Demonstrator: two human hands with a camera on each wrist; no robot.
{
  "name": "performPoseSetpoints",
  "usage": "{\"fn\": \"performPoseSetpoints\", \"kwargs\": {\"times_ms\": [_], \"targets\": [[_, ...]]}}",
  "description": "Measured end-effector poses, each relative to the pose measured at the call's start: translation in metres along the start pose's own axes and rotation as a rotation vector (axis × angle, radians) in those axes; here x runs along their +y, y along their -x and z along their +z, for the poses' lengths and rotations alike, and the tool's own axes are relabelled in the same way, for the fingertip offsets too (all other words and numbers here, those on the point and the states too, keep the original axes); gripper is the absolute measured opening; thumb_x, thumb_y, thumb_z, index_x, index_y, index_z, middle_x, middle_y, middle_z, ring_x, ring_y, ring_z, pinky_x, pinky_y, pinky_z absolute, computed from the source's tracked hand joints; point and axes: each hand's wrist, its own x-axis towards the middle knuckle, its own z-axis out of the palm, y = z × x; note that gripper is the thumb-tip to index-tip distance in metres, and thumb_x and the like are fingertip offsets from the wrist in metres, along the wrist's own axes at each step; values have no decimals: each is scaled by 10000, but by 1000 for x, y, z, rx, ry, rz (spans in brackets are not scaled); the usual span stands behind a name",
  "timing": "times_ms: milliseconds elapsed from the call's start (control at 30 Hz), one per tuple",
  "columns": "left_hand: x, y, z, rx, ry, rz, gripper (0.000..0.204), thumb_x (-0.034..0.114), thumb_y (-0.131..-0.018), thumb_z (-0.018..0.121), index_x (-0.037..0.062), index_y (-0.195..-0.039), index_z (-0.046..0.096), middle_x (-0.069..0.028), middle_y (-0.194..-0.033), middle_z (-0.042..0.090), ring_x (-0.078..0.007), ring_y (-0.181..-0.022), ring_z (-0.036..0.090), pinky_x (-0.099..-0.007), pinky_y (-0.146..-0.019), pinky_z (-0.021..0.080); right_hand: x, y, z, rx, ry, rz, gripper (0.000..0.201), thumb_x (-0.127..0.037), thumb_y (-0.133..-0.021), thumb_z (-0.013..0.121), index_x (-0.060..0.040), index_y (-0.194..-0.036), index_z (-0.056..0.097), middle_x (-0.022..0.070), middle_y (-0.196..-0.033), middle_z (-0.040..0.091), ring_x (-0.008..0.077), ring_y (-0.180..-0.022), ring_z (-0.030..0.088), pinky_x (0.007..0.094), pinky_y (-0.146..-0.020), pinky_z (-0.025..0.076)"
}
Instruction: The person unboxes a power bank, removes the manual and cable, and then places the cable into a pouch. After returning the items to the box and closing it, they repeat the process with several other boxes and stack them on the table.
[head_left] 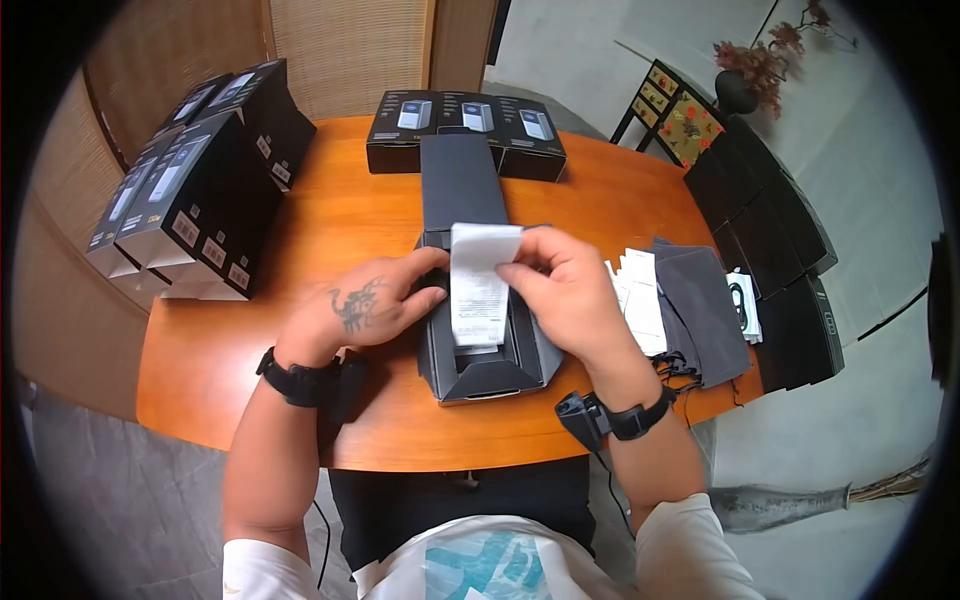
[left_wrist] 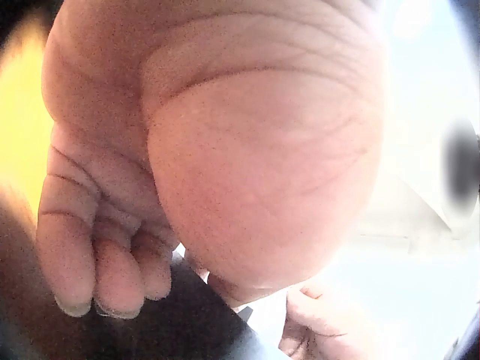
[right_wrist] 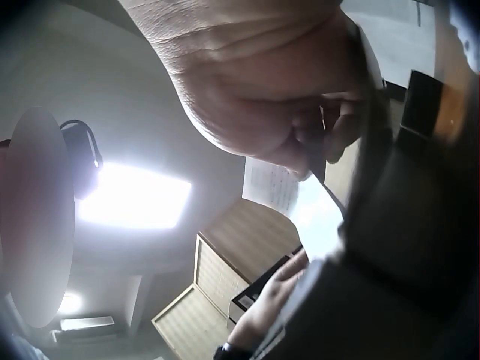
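In the head view, the right hand (head_left: 575, 295) is pinching a white leaflet (head_left: 480, 300) between thumb and fingers near its upper right edge, which is leaving the printed face exposed. The leaflet is hanging over the open black box (head_left: 500, 378). The left hand (head_left: 365, 305) is resting at the box's left rim, probably steadying it; I cannot tell whether its thumb and forefinger are gripping the wall. White papers (head_left: 642, 300) and grey pouches (head_left: 708, 315) are lying to the right, seemingly for easy reach, while 3 closed boxes (head_left: 465, 120) are sitting behind, apparently leaving working room.

In the left wrist view, 3 fingers are bending loosely beside a dark surface; the palm is hiding the thumb's contact.

In the right wrist view, the fingers are holding the leaflet, with the left hand showing beyond.
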Motion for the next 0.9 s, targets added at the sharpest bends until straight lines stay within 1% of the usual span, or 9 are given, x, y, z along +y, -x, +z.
{"fn": "performPoseSetpoints", "kwargs": {"times_ms": [200,300,333,433,567,633,700,733,900], "targets": [[7,-1,-4,-44,-64,-67,398,226,-1003,615,47,-1352,547,-256,-1071,713,-455,-988,671,-484,-854,527,6,0,1,-119,321,159,204,-73,-888,729,8,-1070,686,120,-889,738,233,-869,705,338,-790,540],[10,-1,-4,-47,-75,-76,400,238,-1007,609,41,-1349,545,-271,-1066,707,-466,-989,665,-497,-858,525,3,6,0,-156,585,37,424,-94,-871,738,-2,-1262,602,137,-902,731,319,-1004,681,398,-877,531],[8,-1,-3,-43,-71,-64,402,250,-1011,603,41,-1349,544,-284,-1059,702,-474,-990,660,-510,-862,525,-10,8,1,-176,615,75,615,-93,-872,738,-6,-1419,471,152,-1039,712,348,-1083,645,433,-947,507],[3,-1,-1,-39,-6,-35,410,248,-1009,605,40,-1356,536,-285,-1091,699,-472,-1010,660,-505,-871,526,-11,11,1,56,702,-166,686,-92,-862,750,-2,-1462,429,180,-1196,657,344,-1049,654,429,-943,514],[9,2,-4,-26,-92,-50,440,251,-1000,620,47,-1377,520,-282,-1113,698,-463,-1031,665,-493,-880,533,-19,22,-35,88,572,-125,538,-65,-857,745,-6,-1359,562,181,-1219,629,307,-975,670,384,-863,545],[-1,3,1,30,-165,35,464,254,-991,633,62,-1396,511,-281,-1105,701,-460,-1017,671,-493,-873,537,-15,32,-61,125,626,-126,384,-49,-861,729,11,-1231,643,174,-1106,670,284,-911,677,363,-813,549],[12,4,-1,31,-168,-53,503,253,-973,655,91,-1423,499,-266,-1057,712,-447,-961,683,-491,-839,539,-3,45,-91,170,594,-55,321,-47,-854,730,24,-1161,669,160,-1024,697,281,-861,685,362,-793,553],[18,3,-5,4,-131,-134,534,248,-959,670,123,-1445,487,-253,-995,719,-435,-912,688,-484,-812,538,-1,50,-106,221,660,-68,280,-61,-861,726,20,-1127,693,149,-986,716,281,-841,695,357,-789,559],[17,0,0,16,-165,-23,385,181,-964,634,88,-1335,587,-244,-980,714,-437,-923,680,-475,-814,535,12,78,-213,557,1139,211,312,-130,-879,717,-12,-1167,713,178,-1062,725,337,-962,714,419,-845,569]]}}
